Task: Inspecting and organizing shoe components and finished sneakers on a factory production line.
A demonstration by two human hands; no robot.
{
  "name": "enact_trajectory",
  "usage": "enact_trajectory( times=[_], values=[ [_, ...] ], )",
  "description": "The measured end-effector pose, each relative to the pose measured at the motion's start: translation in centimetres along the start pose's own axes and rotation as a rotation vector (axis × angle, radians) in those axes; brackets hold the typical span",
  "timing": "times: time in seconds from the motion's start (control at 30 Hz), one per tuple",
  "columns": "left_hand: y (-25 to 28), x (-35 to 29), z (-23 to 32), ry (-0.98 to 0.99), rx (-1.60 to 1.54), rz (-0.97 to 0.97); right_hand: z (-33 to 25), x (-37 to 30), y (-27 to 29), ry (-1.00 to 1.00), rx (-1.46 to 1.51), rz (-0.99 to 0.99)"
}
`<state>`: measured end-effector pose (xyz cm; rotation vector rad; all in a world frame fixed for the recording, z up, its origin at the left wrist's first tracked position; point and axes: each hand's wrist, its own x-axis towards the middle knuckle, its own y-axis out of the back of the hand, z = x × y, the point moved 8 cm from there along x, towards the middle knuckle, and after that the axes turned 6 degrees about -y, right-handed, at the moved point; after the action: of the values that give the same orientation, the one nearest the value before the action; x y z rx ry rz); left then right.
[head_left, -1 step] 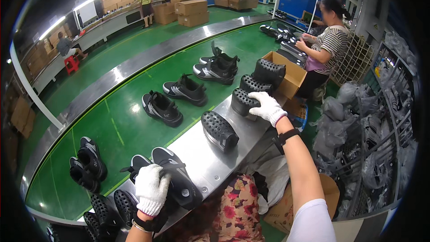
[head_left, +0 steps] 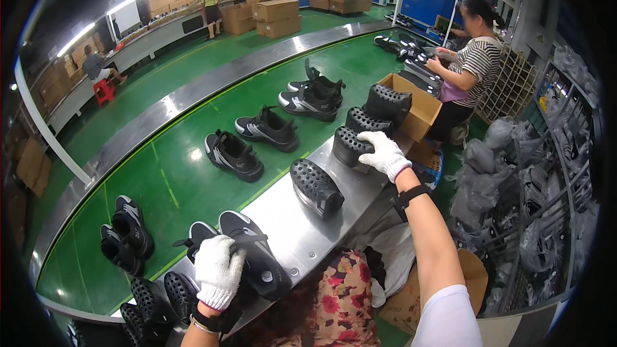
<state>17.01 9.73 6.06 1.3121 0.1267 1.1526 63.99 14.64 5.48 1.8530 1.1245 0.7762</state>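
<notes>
My left hand [head_left: 218, 273], in a white knit glove, curls over a black and grey sneaker [head_left: 201, 230] on the near metal ledge; part of that shoe is hidden under it. Against its right side stands another black and grey sneaker [head_left: 252, 254]. Stretched out to the right, my gloved right hand [head_left: 384, 156] grips a chunky black piece with round holes [head_left: 350, 146], fingers on top and thumb at the side. Similar holed pieces [head_left: 368, 121] stand just behind it. Between my hands, a black shoe-shaped piece with a holed surface [head_left: 315, 187] lies on the ledge.
Several sneakers [head_left: 267, 130] stand on the green surface [head_left: 173, 173] beyond the ledge [head_left: 308, 244]. Holed black pieces [head_left: 151, 299] lie at lower left. An open carton [head_left: 418, 112] stands beyond my right hand, near a co-worker [head_left: 479, 58]. Racks with plastic-wrapped goods [head_left: 540, 212] line the right.
</notes>
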Motion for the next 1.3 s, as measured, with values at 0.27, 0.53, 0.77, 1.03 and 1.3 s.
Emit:
enact_trajectory(
  times=[0.27, 0.53, 0.77, 1.03, 1.3],
  values=[
    [-0.2, 0.3, -0.1, 0.047, -0.006, -0.060, -5.2, -6.4, -1.2, 0.031, -0.178, -0.056],
    [0.4, 0.3, 0.2, 0.087, -0.034, -0.135, -8.9, -7.1, -0.1, 0.430, -0.342, -0.159],
    [0.8, 0.3, 0.6, -0.009, -0.018, -0.058, -8.4, -6.1, -0.5, 0.417, -0.352, -0.139],
    [0.6, 0.1, 0.4, -0.005, -0.018, -0.113, -8.0, -5.2, -0.9, 0.316, -0.431, -0.204],
    [1.7, 0.2, 1.3, -0.032, -0.082, -0.175, -10.7, -8.1, 3.8, 0.417, -0.380, -0.008]
  ],
)
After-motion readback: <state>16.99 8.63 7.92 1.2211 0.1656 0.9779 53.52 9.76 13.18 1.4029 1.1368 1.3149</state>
